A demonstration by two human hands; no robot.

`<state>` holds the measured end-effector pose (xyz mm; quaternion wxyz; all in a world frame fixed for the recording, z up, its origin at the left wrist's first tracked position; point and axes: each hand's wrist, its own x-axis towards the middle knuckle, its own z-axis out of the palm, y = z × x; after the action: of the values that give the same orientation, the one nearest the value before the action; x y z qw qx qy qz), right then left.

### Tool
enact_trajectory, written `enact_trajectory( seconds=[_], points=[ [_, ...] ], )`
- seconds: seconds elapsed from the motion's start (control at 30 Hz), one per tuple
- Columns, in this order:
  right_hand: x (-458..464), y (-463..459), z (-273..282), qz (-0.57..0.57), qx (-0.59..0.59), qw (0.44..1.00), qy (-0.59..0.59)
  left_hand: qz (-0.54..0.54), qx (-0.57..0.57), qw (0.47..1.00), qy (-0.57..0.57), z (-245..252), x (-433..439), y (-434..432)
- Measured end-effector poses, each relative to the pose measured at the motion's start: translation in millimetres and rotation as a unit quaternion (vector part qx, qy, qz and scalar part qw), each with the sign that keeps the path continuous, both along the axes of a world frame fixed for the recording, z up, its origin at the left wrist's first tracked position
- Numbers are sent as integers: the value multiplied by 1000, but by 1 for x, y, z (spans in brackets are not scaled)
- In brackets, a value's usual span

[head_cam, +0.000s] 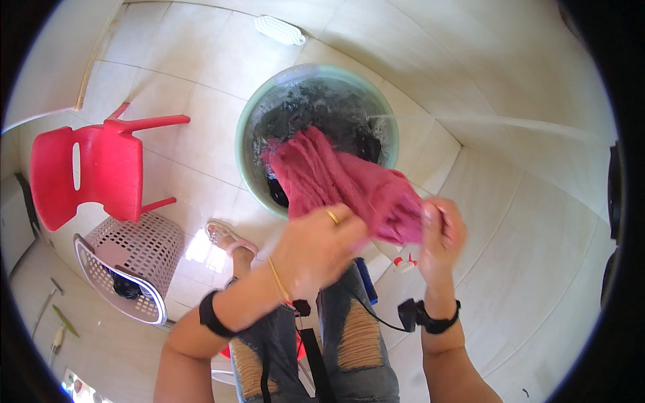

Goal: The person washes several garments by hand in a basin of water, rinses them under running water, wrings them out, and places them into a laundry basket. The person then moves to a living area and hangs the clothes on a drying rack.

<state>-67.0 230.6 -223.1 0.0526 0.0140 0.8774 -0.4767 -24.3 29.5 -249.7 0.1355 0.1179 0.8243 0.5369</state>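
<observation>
A wet, dark pink cloth or garment (332, 176) stretches between my two hands. My left hand (322, 242), with a ring and a bracelet, grips its near edge. To the right, my right hand (443, 231) has hold of a bunched corner. The cloth's far part hangs over the rim of a round pale green basin (244, 166) and reaches into it. Inside the basin, dark fabric (370, 148) lies in grey, foamy water (322, 101). A stream of water (484, 120) comes from the right and lands in the basin.
A red plastic chair (111, 161) stands at left, beside a perforated laundry basket (146, 242) with dark items inside. A white scrubbing brush (279, 30) lies on the tiles beyond the basin. Near my right knee is a white bottle with a red top (404, 264). Tiled walls rise at right.
</observation>
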Motion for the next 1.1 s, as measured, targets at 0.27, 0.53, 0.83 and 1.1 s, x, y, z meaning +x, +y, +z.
enact_trajectory(
  seconds=[0.27,0.53,0.83,1.1],
  points=[
    [23,-3,-268,259,244,925,-134,153,-340,918,-134,-247,21,-21],
    [24,-19,-376,309,382,855,-167,-41,-428,878,-211,-348,50,-7],
    [75,-24,-103,-63,-283,928,-233,311,95,923,-206,-88,63,-13],
    [85,-40,115,179,-317,895,-257,104,311,943,49,96,44,-5]
  ],
)
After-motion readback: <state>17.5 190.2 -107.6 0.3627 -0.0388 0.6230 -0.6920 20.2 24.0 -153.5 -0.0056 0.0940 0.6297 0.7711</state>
